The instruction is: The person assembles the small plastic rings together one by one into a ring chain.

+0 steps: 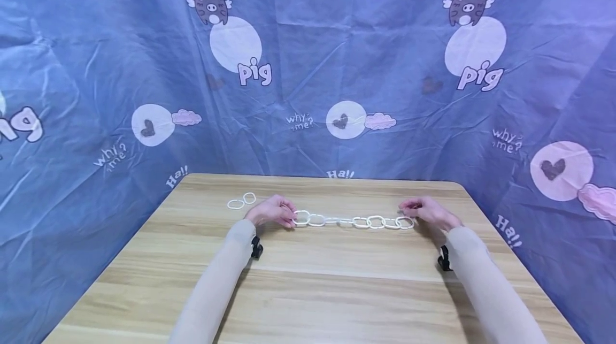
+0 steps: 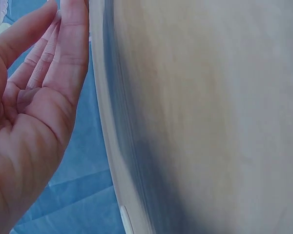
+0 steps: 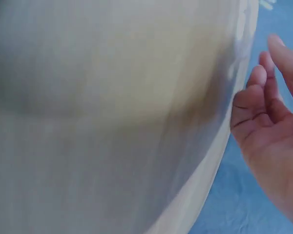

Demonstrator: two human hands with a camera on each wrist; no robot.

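Observation:
A chain of several white oval links (image 1: 331,220) stretches from left to right along the wooden table. Thumb and fingertips of my left hand (image 1: 271,211) pinch the chain's left end link (image 1: 301,211). In the left wrist view, a bit of white shows between the fingertips of that left hand (image 2: 41,92). At the other end, my right hand (image 1: 430,211) hovers by the last link (image 1: 406,228), its fingers loosely bent. The right wrist view shows this right hand (image 3: 268,117) with thumb and fingers apart and nothing between them.
Two loose white links (image 1: 236,200) lie side by side on the table, left of my left hand. The wooden table (image 1: 337,290) has rounded far corners. Behind it and along both sides hangs a blue printed cloth (image 1: 308,76).

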